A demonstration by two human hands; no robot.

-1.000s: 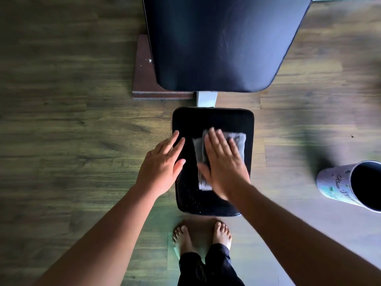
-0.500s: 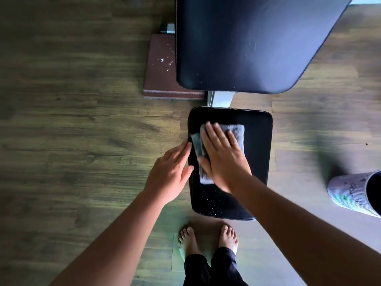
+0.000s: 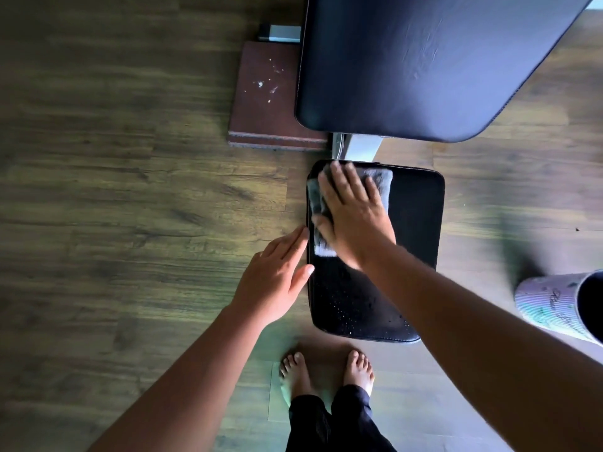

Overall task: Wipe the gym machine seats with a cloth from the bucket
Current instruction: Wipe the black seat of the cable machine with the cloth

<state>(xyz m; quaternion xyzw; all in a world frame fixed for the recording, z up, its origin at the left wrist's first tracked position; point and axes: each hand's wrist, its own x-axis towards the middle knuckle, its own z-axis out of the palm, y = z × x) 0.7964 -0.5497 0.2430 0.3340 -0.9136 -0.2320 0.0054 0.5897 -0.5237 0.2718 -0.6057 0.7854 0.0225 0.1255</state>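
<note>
1. The cloth (image 3: 380, 179) is being pressed flat under the right hand (image 3: 354, 220). The fingers are spread wide and straight, not curled round it.
2. The cloth is being held at the far left corner of the seat (image 3: 416, 223), with its end reaching the far edge. A second ago it was being rubbed on the middle of the pad, so the stroke is being driven away from the person and leftward.
3. The left hand (image 3: 277, 278) is being kept open with its fingers straight and together, just beside the seat's left edge, and the thumb is touching that edge. A second ago its fingertips were being laid over the edge onto the pad.
4. For the task, the left strip is being covered. The right half is judged to be waiting, as is the near end, where pale specks are showing.
5. The bucket (image 3: 551, 305) is being left on the floor (image 3: 130, 190), well to the right of the seat. The back pad (image 3: 424, 60) is not being touched.
</note>
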